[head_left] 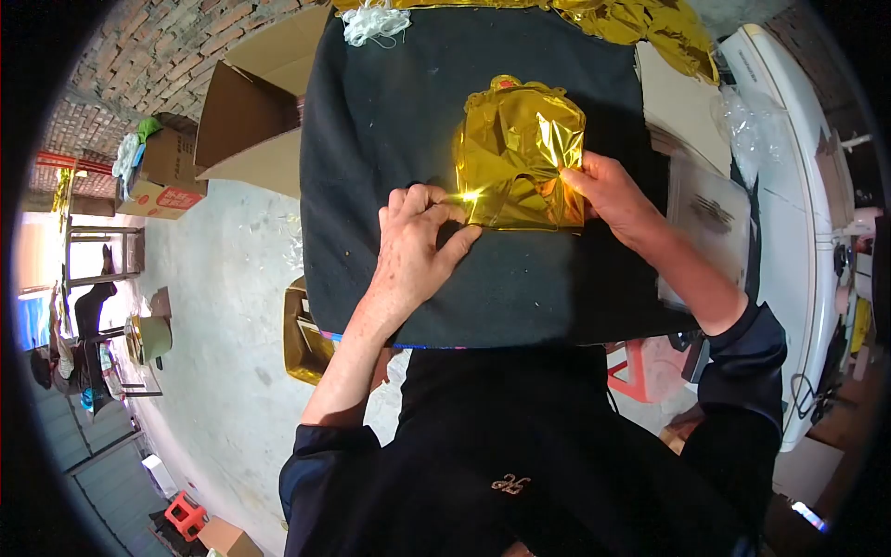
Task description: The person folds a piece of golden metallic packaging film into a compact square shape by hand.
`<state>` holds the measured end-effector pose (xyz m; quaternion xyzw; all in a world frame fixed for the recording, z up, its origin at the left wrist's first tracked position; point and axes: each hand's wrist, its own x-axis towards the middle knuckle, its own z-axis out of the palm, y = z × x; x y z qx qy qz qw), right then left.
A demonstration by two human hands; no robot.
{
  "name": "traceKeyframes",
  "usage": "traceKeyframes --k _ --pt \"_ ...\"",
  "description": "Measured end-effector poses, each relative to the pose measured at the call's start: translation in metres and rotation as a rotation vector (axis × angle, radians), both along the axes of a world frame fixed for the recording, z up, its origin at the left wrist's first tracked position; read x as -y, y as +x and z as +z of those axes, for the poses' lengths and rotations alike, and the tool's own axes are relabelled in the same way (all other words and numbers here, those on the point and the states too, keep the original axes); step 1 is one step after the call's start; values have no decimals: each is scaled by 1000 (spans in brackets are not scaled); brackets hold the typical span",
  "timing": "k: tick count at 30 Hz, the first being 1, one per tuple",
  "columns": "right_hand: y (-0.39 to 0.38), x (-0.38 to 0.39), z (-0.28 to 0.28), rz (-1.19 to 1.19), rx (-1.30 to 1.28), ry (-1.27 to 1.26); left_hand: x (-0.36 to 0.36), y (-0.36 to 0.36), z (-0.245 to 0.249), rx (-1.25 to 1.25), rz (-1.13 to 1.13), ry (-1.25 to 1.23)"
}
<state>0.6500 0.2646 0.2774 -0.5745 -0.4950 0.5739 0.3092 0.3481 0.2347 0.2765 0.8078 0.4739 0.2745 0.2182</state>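
Rough workshop — brick wall (153,58), cardboard box (239,121), concrete floor (223,316)

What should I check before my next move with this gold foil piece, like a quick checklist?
1. Right hand gripping the gold foil piece: ok, thumb on top at its right edge.
2. Left hand at the foil: ok, fingers at its near left edge.
3. Foil smooth: not ok, wrinkled and gathered in folds.
4. White strings clear of the piece: ok, bunched at the far left of the black cloth.
5. Underside of the foil undamaged: cannot tell, hidden from this view.
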Motion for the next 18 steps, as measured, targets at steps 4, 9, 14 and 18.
traceKeyframes --k 4,9,14,18 --pt "-7 1 3 -19 23 84 -2 -1 0 7 -6 -14" --pt "5 -7 -30 -1 159 241 -2 3 -8 62 40 17" --pt "13 -10 -49 -5 238 290 0 7 -12 86 89 37" --pt "5 -9 -40 -16 224 352 1 12 -12 90 109 57"
